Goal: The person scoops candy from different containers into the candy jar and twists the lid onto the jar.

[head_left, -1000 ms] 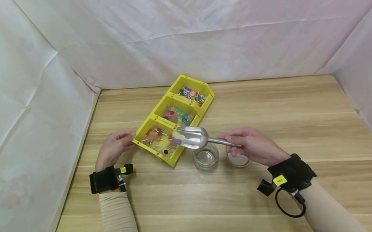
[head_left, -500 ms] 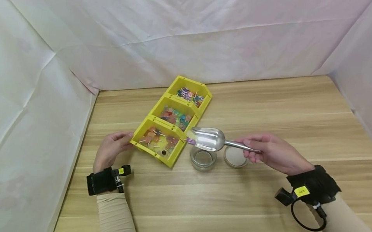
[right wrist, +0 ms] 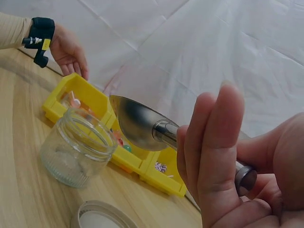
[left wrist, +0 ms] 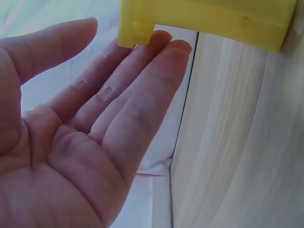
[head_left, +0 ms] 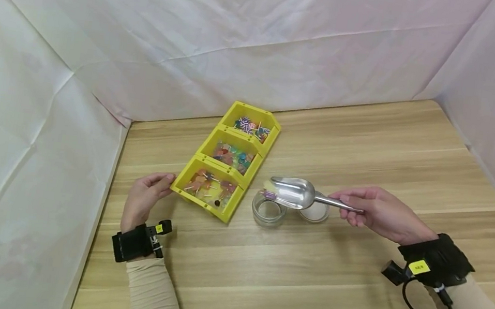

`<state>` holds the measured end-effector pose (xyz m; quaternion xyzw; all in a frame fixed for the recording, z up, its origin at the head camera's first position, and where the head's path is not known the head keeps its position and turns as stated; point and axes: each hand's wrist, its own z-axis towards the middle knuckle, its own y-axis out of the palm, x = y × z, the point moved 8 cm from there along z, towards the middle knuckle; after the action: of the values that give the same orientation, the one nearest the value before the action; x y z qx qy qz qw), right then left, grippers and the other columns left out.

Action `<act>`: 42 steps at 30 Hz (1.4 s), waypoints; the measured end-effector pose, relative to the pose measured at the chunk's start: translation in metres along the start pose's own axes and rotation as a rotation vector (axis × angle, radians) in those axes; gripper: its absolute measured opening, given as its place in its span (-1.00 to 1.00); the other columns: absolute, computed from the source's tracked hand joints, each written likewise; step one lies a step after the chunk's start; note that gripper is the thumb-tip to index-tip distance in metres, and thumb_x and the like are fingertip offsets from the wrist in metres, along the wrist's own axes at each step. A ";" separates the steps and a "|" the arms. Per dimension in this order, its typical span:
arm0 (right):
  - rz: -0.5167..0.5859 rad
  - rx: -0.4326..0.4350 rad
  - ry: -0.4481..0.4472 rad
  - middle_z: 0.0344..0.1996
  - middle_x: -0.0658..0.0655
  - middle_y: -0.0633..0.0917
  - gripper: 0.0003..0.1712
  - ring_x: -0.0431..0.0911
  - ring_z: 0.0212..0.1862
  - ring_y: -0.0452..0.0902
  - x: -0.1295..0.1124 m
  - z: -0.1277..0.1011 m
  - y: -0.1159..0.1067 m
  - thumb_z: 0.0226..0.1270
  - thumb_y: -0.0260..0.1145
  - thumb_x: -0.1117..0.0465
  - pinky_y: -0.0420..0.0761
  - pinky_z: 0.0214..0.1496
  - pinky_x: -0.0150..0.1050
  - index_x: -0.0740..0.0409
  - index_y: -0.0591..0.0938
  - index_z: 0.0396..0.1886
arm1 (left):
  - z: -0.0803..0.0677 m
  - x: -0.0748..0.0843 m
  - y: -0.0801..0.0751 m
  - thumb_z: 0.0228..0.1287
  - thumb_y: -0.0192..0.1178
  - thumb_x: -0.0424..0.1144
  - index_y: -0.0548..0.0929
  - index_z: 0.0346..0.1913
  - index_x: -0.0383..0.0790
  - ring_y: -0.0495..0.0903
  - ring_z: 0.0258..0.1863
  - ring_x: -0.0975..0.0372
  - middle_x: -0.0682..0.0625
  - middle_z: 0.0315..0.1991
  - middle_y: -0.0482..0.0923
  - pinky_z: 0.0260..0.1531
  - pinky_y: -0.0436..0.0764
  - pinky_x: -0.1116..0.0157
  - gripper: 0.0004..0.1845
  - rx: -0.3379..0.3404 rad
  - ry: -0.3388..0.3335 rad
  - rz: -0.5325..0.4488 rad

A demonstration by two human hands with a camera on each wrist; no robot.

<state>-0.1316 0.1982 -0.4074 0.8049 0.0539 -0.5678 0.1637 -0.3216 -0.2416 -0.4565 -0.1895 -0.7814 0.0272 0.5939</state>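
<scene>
since a second ago the right hand (head_left: 376,212) has drawn the scoop (head_left: 291,192) back from the tray (head_left: 226,168), so the bowl now hangs over the jar (head_left: 268,212) instead of over the near compartment. that hand has shifted right and a little toward the person, and the scoop's mouth has tipped slightly down toward the jar. the left hand (head_left: 143,199) has stayed at the tray's near corner, and the tray and jar lie as before.

the right hand's fingers are curled round the scoop's handle, thumb side toward the camera in the right wrist view, with the metal bowl pointing left. a purple sweet (head_left: 269,195) and something pale sit at the scoop's lip, just above the jar's rim. the jar is clear glass, upright, standing just right of the tray's near end. its lid (head_left: 315,213) lies upturned on the table (head_left: 369,155) just beside the jar, partly under the scoop.

the left hand's fingers are straight and relaxed, fingertips (left wrist: 164,40) touching the tray's yellow corner without gripping it. the tray has three compartments in a row, running away from the person, each holding coloured sweets. white sheets (head_left: 197,38) hang behind and to both sides of the table.
</scene>
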 end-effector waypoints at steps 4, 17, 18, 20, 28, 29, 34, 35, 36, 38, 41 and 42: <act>0.025 0.008 0.016 -0.36 0.03 0.69 -0.62 -0.26 -0.36 0.56 0.004 -0.004 -0.002 0.57 0.11 0.20 0.61 -0.41 -0.51 0.37 0.56 0.18 | 0.001 -0.001 0.001 0.46 0.15 -0.03 0.57 0.23 -0.36 0.65 -0.02 0.30 -0.21 0.20 0.54 0.15 0.63 0.20 -0.50 -0.007 0.001 0.009; 0.045 0.001 0.027 -0.38 0.02 0.69 -0.63 -0.28 -0.38 0.55 0.009 -0.009 -0.001 0.57 0.10 0.21 0.58 -0.44 -0.53 0.36 0.59 0.17 | 0.005 -0.004 0.003 0.50 0.09 -0.07 0.51 0.28 -0.38 0.63 0.00 0.32 -0.25 0.27 0.48 0.21 0.59 0.16 -0.50 -0.041 -0.023 0.016; 0.046 0.001 0.029 -0.38 0.02 0.69 -0.64 -0.28 -0.39 0.54 0.009 -0.009 -0.002 0.57 0.10 0.21 0.58 -0.44 -0.53 0.36 0.59 0.17 | 0.005 -0.004 0.003 0.50 0.09 -0.06 0.51 0.28 -0.38 0.63 0.01 0.31 -0.25 0.27 0.48 0.20 0.59 0.16 -0.50 -0.042 -0.020 0.018; 0.047 -0.002 0.030 -0.38 0.02 0.69 -0.64 -0.28 -0.39 0.54 0.010 -0.010 -0.002 0.57 0.10 0.22 0.59 -0.44 -0.53 0.36 0.59 0.16 | 0.004 -0.003 0.004 0.49 0.10 -0.04 0.52 0.28 -0.37 0.62 0.01 0.30 -0.25 0.27 0.48 0.19 0.60 0.17 -0.49 -0.043 -0.017 0.020; 0.038 -0.013 0.023 -0.37 0.03 0.69 -0.62 -0.29 -0.40 0.53 0.011 -0.012 -0.002 0.57 0.10 0.21 0.59 -0.44 -0.53 0.37 0.57 0.18 | 0.005 -0.004 0.005 0.50 0.10 -0.06 0.51 0.27 -0.38 0.63 -0.01 0.31 -0.26 0.27 0.48 0.20 0.60 0.14 -0.50 -0.050 -0.017 0.007; 0.036 -0.014 0.021 -0.37 0.03 0.69 -0.62 -0.29 -0.40 0.53 0.011 -0.012 -0.002 0.57 0.10 0.22 0.59 -0.45 -0.53 0.37 0.57 0.18 | 0.005 -0.005 0.005 0.50 0.10 -0.07 0.51 0.27 -0.38 0.63 -0.01 0.32 -0.26 0.27 0.48 0.21 0.59 0.14 -0.51 -0.051 -0.020 0.004; 0.028 -0.015 0.022 -0.38 0.03 0.69 -0.62 -0.28 -0.41 0.53 0.012 -0.012 -0.003 0.57 0.10 0.22 0.58 -0.46 -0.53 0.39 0.57 0.18 | -0.001 0.003 0.007 0.52 0.08 -0.14 0.50 0.27 -0.42 0.63 0.01 0.28 -0.29 0.28 0.47 0.22 0.57 0.11 -0.54 -0.064 -0.027 0.002; 0.027 -0.014 0.022 -0.38 0.03 0.69 -0.62 -0.28 -0.40 0.53 0.012 -0.012 -0.003 0.57 0.10 0.22 0.58 -0.46 -0.52 0.38 0.57 0.18 | -0.001 0.004 0.007 0.52 0.08 -0.14 0.50 0.27 -0.42 0.63 0.02 0.27 -0.29 0.28 0.47 0.22 0.58 0.12 -0.54 -0.065 -0.024 0.004; 0.025 -0.015 0.024 -0.37 0.03 0.69 -0.62 -0.28 -0.40 0.53 0.012 -0.012 -0.003 0.57 0.10 0.22 0.58 -0.46 -0.52 0.38 0.57 0.18 | -0.002 0.004 0.007 0.52 0.08 -0.15 0.50 0.27 -0.42 0.63 0.02 0.26 -0.29 0.28 0.47 0.21 0.58 0.13 -0.55 -0.065 -0.022 0.009; 0.023 -0.014 0.026 -0.37 0.03 0.69 -0.63 -0.28 -0.40 0.53 0.012 -0.012 -0.003 0.57 0.10 0.22 0.59 -0.46 -0.52 0.38 0.57 0.18 | 0.000 0.002 0.007 0.51 0.09 -0.14 0.51 0.27 -0.41 0.64 0.02 0.26 -0.29 0.27 0.49 0.19 0.61 0.15 -0.55 -0.063 -0.011 0.018; 0.020 -0.013 0.030 -0.37 0.03 0.69 -0.62 -0.28 -0.41 0.53 0.012 -0.011 -0.002 0.56 0.11 0.22 0.58 -0.46 -0.52 0.38 0.57 0.18 | 0.005 -0.005 0.005 0.50 0.11 -0.13 0.53 0.25 -0.38 0.64 0.01 0.26 -0.28 0.25 0.51 0.16 0.63 0.17 -0.56 -0.055 -0.002 0.028; 0.020 -0.012 0.031 -0.37 0.03 0.69 -0.62 -0.29 -0.41 0.53 0.012 -0.011 -0.002 0.56 0.11 0.22 0.58 -0.46 -0.52 0.39 0.57 0.18 | 0.006 -0.005 0.005 0.50 0.11 -0.13 0.54 0.25 -0.38 0.65 0.00 0.27 -0.27 0.24 0.52 0.15 0.63 0.17 -0.56 -0.055 0.000 0.034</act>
<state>-0.1185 0.2026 -0.4153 0.8129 0.0520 -0.5535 0.1734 -0.3247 -0.2376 -0.4643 -0.2191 -0.7786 0.0157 0.5878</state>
